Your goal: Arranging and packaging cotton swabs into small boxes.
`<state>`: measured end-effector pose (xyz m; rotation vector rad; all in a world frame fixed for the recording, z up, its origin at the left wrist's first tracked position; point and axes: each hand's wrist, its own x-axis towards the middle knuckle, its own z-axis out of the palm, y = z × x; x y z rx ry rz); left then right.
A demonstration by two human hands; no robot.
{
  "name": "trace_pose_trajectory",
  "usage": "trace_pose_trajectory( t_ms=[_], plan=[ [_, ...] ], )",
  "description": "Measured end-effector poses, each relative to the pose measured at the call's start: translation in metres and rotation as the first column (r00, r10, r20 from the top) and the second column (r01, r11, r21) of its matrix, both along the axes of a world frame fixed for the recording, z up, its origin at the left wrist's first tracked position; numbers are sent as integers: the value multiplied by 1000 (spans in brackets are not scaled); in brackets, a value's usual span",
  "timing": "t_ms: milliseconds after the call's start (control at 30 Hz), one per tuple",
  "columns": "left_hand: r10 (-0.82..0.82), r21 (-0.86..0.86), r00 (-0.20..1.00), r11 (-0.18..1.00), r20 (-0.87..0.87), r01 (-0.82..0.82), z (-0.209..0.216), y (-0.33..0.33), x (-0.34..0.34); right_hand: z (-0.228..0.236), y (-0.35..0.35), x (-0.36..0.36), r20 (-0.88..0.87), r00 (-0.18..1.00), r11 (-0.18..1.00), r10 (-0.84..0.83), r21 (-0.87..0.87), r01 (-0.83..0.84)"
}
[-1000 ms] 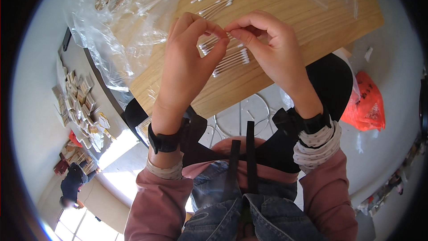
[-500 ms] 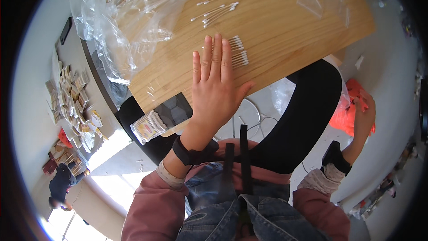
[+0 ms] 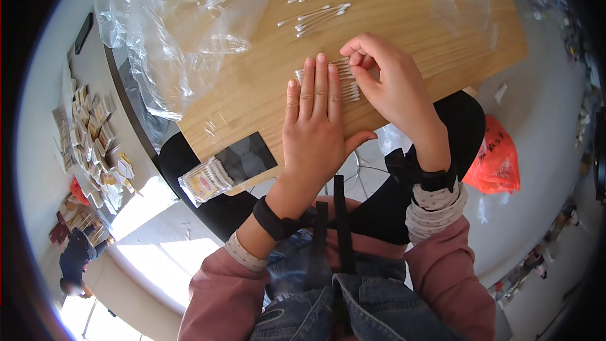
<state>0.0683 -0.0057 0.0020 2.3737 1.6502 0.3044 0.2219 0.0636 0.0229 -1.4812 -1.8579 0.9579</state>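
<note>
My left hand (image 3: 312,120) lies flat with its fingers stretched out over a row of cotton swabs (image 3: 349,88) on the wooden table. White tips show to the right of its fingers; the rest of the row is under the hand. At the right ends of this row is my right hand (image 3: 394,82), its fingers curled in and the thumb near them. Whatever it pinches, if anything, is hidden. Farther back, several loose cotton swabs (image 3: 319,19) lie in a small spread group. A clear packet of cotton swabs (image 3: 207,180) rests at the table's near left corner.
A large clear plastic bag (image 3: 170,57) spreads over the table's left side, with many swabs at its far end. Thin clear plastic pieces (image 3: 464,6) lie far right. An orange bag (image 3: 495,158) stands on the floor at right. Packets (image 3: 95,139) are heaped at left; a person (image 3: 79,252) is beyond.
My right hand has left the orange bag and come over the table to the right ends of the swab row. The left hand stays flat on the swabs. The view has shifted slightly.
</note>
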Motion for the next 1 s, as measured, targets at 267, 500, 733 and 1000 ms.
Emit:
trace_pose_trajectory(
  t_ms=[267,500,733,1000],
  plan=[
    [14,3,1000,1000,8,-14,-2,1,0,-2,-2,14,-72,990,993,117,37,-115],
    [-6,30,999,1000,33,5,-4,6,-2,-3,-2,9,28,991,989,133,62,-134],
    [-4,24,1000,1000,27,3,-5,4,-1,-3,-2,9,47,990,989,135,52,-138],
    [6,41,1000,999,-1,-6,-3,5,2,-3,1,4,271,952,930,146,292,-225]
  ],
)
